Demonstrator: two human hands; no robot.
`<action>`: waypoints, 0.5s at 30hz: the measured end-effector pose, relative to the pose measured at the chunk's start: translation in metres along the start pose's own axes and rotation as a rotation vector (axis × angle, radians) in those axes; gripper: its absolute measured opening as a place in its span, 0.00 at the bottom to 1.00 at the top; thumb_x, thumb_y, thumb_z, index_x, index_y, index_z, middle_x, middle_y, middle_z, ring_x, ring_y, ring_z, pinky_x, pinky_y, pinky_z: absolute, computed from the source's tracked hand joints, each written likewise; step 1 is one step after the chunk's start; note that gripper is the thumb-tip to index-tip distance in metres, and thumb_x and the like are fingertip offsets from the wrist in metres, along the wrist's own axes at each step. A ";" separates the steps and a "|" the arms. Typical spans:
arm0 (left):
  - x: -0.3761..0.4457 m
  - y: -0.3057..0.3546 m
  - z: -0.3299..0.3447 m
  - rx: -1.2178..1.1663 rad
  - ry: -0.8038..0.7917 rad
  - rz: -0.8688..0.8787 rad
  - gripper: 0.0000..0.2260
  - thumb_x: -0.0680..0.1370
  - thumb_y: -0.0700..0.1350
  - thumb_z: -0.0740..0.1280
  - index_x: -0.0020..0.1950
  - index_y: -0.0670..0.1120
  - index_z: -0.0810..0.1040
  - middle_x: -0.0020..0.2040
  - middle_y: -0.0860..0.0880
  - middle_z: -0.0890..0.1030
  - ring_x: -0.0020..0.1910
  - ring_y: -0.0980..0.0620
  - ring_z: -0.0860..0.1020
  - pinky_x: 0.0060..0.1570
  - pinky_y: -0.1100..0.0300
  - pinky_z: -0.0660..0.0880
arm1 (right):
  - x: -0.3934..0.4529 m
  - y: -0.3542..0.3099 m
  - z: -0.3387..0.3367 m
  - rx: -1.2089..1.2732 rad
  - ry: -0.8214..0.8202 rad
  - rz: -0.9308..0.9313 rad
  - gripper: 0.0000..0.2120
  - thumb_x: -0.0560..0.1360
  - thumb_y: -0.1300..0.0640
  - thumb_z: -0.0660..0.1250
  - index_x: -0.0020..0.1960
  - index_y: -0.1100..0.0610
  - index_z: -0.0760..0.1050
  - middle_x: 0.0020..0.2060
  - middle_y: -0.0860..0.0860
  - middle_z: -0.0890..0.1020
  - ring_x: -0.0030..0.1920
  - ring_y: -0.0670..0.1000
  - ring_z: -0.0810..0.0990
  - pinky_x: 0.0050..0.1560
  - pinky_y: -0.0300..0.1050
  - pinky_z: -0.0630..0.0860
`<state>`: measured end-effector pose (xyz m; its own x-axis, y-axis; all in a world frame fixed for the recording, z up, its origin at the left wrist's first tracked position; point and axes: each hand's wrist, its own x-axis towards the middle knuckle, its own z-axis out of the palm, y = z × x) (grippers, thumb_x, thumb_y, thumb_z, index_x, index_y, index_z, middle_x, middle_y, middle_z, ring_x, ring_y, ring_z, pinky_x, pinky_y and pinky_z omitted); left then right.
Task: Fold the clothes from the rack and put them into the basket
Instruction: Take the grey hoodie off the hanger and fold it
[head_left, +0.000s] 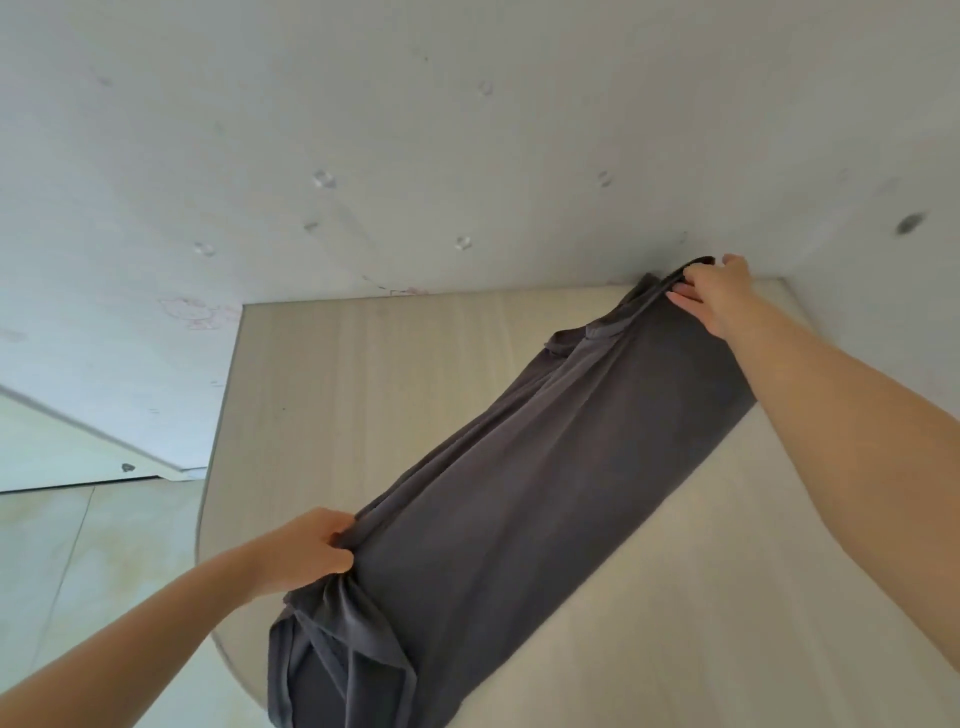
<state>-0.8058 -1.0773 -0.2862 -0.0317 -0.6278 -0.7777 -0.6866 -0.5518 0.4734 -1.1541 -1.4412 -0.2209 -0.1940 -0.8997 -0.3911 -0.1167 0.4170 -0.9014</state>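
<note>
A dark grey garment (545, 478) lies folded lengthwise in a long strip, running diagonally across a light wooden table (363, 374). My left hand (306, 551) grips its bunched edge near the table's left side, where the cloth hangs over the rim. My right hand (717, 296) pinches the far end of the garment at the table's back right corner, close to the wall. Neither the rack nor the basket is in view.
A white wall (415, 130) with small marks stands right behind the table. Pale floor (78, 545) and a white baseboard (104, 447) show to the left of the table's rounded edge.
</note>
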 end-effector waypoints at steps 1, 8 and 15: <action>0.007 -0.007 -0.001 0.042 0.034 -0.013 0.06 0.73 0.43 0.63 0.45 0.43 0.79 0.42 0.47 0.81 0.44 0.49 0.79 0.48 0.56 0.77 | 0.003 0.006 0.006 0.000 -0.032 0.029 0.28 0.77 0.68 0.61 0.74 0.55 0.57 0.55 0.56 0.73 0.55 0.54 0.75 0.54 0.47 0.79; 0.016 -0.015 -0.016 0.093 -0.060 -0.099 0.13 0.73 0.55 0.71 0.40 0.46 0.75 0.38 0.50 0.78 0.36 0.50 0.79 0.36 0.67 0.76 | -0.001 0.042 0.023 -0.712 -0.018 -0.019 0.16 0.78 0.62 0.59 0.64 0.66 0.71 0.53 0.58 0.76 0.53 0.58 0.77 0.54 0.51 0.78; 0.010 -0.012 -0.024 0.355 -0.075 -0.111 0.08 0.71 0.39 0.69 0.40 0.49 0.72 0.42 0.50 0.78 0.39 0.53 0.80 0.35 0.68 0.78 | -0.045 0.061 0.021 -1.297 -0.238 0.325 0.34 0.76 0.39 0.60 0.74 0.59 0.59 0.63 0.62 0.71 0.53 0.64 0.77 0.52 0.60 0.79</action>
<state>-0.7806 -1.0902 -0.2892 0.0132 -0.5259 -0.8504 -0.8976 -0.3810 0.2217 -1.1319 -1.3781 -0.2626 -0.2321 -0.6835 -0.6921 -0.9492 0.3146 0.0076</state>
